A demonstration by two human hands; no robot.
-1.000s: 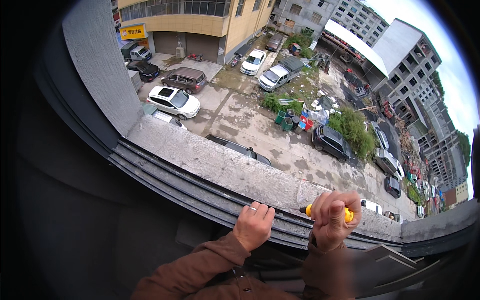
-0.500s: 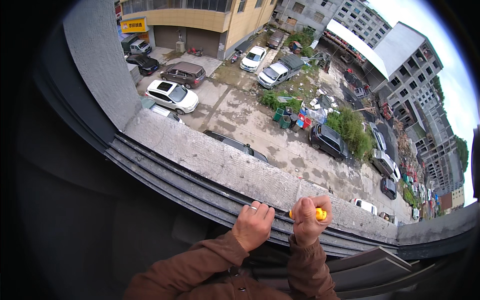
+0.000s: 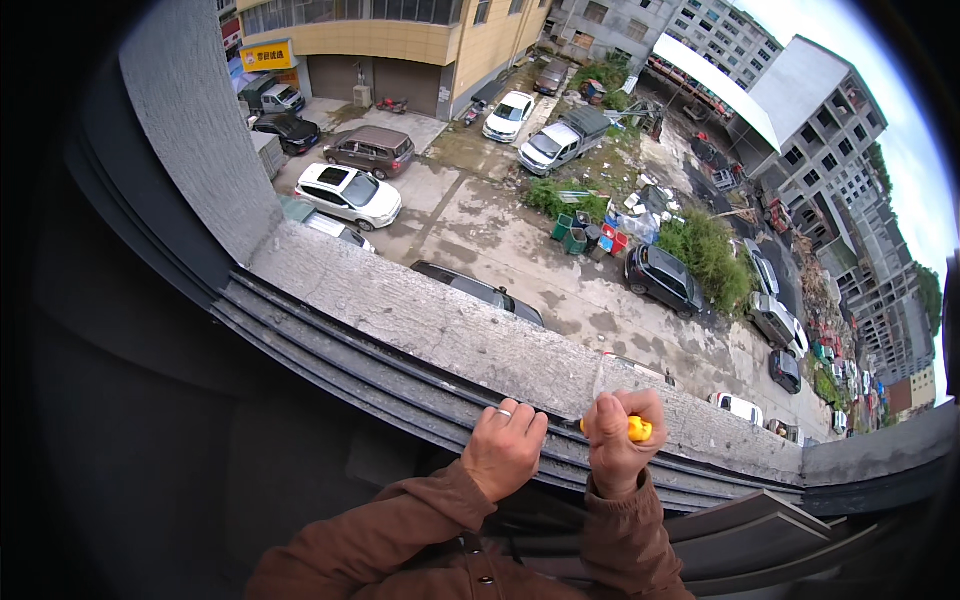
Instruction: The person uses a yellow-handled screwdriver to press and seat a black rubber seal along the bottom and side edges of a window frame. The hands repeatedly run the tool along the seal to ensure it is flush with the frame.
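My right hand is closed around a yellow-handled tool, thumb on top. From its left side a thin dark part of the tool points toward my left hand; most of the tool is hidden by the fist. Just to the left, my left hand, with a ring on one finger, is curled down over the grooved window track. Its fingertips are hidden, so what they grip cannot be made out. Both hands are at the track, beside the rough concrete sill.
A concrete side wall rises at the left of the opening. Beyond the sill is a drop to a yard with parked cars, bins and bushes. Grey panels lie at the lower right, near my right sleeve.
The view has shifted slightly. Both hands keep nearly the same place and grip, with the yellow-handled tool still in my right fist.
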